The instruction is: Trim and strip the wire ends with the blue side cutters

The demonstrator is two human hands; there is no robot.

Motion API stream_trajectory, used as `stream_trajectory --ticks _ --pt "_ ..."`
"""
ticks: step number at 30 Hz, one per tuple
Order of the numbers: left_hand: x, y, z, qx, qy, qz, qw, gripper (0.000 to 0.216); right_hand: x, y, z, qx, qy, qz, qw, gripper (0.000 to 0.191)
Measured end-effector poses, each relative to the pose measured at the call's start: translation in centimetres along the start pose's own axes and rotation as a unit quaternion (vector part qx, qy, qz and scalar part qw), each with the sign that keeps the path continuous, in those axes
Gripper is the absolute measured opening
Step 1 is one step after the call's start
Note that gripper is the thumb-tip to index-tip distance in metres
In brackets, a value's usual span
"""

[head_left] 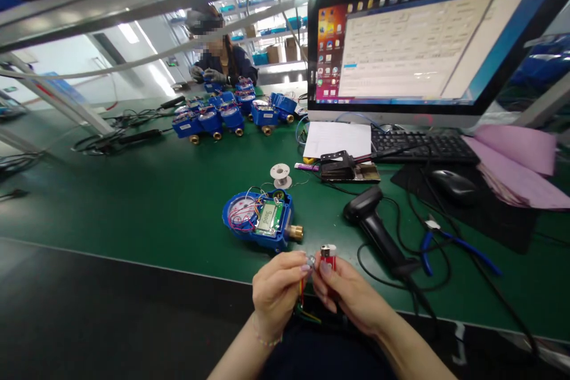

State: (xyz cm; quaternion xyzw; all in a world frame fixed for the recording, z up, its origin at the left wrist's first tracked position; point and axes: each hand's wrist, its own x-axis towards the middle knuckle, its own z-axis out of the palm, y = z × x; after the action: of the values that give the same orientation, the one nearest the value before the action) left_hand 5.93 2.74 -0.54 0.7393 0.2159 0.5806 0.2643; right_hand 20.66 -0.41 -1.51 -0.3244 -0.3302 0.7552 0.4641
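Right hand fingers gripping red lighter, left hand fingers pinching wires

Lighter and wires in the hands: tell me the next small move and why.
Probably strike the red lighter and bring its flame to the wire ends. The right hand holds the lighter upright with its head beside the small part that the left hand pinches, and coloured wires hang below; no flame shows.
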Motion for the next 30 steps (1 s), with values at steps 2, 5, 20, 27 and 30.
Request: stream_trajectory --ticks 2,5,20,27,30 --pt "0.0 0.0 0.1 -0.005 -0.001 -0.002 1.0 0.025 0.3 -0.1 -0.1 0.031 0.018 0.024 0.999 0.055" --pt "0.1 0.0 0.3 -0.009 -0.012 -0.006 1.0 0.026 0.7 -0.5 -0.3 0.065 0.034 0.069 0.995 0.064" --pt "0.3 -0.3 0.7 -0.006 -0.044 -0.02 0.999 0.024 1.1 -0.7 -1.2 0.062 0.013 0.172 0.983 0.067" --pt "0.4 -0.2 0.7 0.004 -0.041 -0.016 0.999 0.022 1.1 -0.7 -1.1 0.044 0.008 0.178 0.983 0.062" --pt "0.5 -0.3 0.7 0.002 -0.04 -0.015 0.999 0.021 1.1 -0.7 -1.1 0.041 0.005 0.181 0.983 0.062"
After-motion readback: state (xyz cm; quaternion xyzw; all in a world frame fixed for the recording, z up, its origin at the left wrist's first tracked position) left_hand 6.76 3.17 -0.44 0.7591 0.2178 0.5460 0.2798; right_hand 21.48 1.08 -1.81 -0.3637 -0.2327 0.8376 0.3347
